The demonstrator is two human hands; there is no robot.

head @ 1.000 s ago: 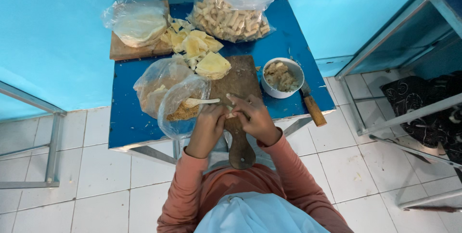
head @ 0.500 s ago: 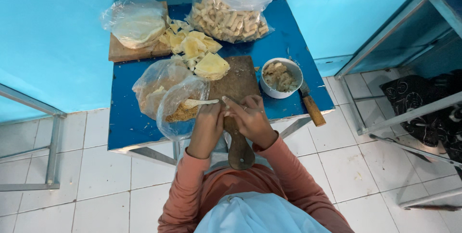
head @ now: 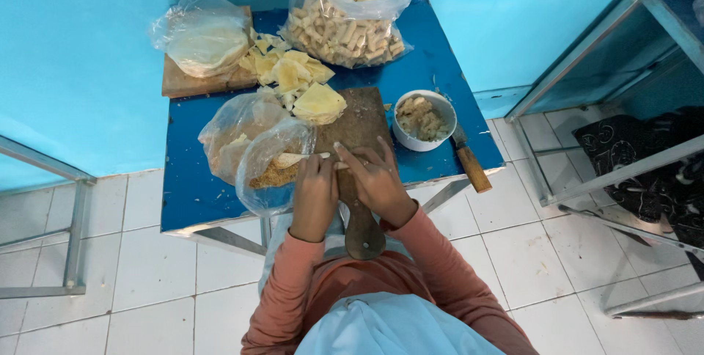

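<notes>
My left hand (head: 315,192) and my right hand (head: 375,177) lie side by side on a dark wooden paddle board (head: 359,122), fingers pressed down on a small pale roll (head: 339,166) between them. A spoon (head: 297,158) rests just left of my fingers, in a clear bag of brown filling (head: 275,173). A stack of pale wrapper triangles (head: 320,103) lies at the board's far end. The board's handle (head: 364,232) sticks out over the table edge toward me.
The small blue table (head: 192,195) also carries a white bowl of filling (head: 423,119), a wooden-handled knife (head: 469,163), a big bag of finished rolls (head: 343,23), more wrapper pieces (head: 282,67) and a bagged wrapper stack on a wooden board (head: 204,41). Metal frames (head: 598,67) stand right and left.
Both hands have kept working on the roll at the board's near end, fingers shifting slightly forward. Everything else on the table stays put.
</notes>
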